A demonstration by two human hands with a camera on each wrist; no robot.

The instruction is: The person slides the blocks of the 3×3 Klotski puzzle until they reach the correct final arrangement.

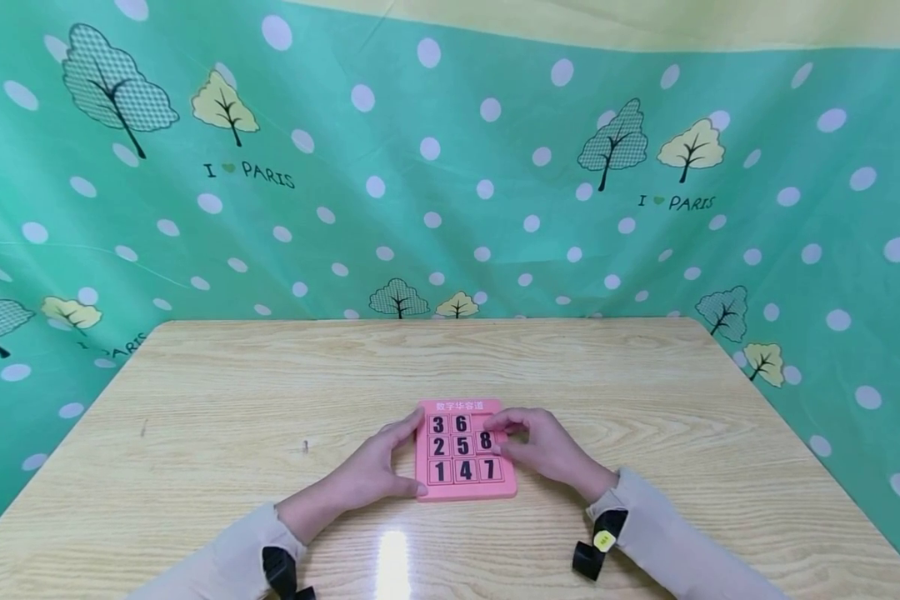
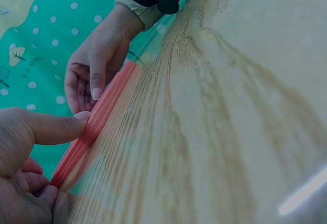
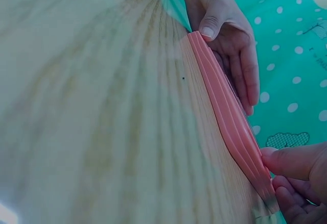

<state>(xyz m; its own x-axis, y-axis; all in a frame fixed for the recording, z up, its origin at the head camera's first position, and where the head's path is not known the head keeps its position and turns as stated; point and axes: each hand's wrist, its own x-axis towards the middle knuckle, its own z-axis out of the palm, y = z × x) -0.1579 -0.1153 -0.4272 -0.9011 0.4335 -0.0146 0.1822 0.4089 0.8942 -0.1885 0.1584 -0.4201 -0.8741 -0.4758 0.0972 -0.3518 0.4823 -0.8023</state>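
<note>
A pink number slide puzzle [image 1: 467,492] lies flat on the table, with white Chinese characters along its top edge. Its tiles read 3, 6 in the top row, 2, 5, 8 in the middle and 1, 4, 7 at the bottom. The top right slot shows no tile and is partly covered by fingers. My left hand [image 1: 371,468] holds the puzzle's left side, thumb at the lower corner and fingers at the upper edge. With bent fingers and thumb, my right hand [image 1: 543,446] grips the right side beside the 8 tile [image 1: 485,441]. Both wrist views show the puzzle's edge.
The light wooden table [image 1: 217,417] stretches out around the puzzle. Behind it hangs a green dotted cloth [image 1: 390,233] with printed trees. Black straps with small devices sit on both wrists, and a bright light reflection [image 1: 393,567] lies near the front.
</note>
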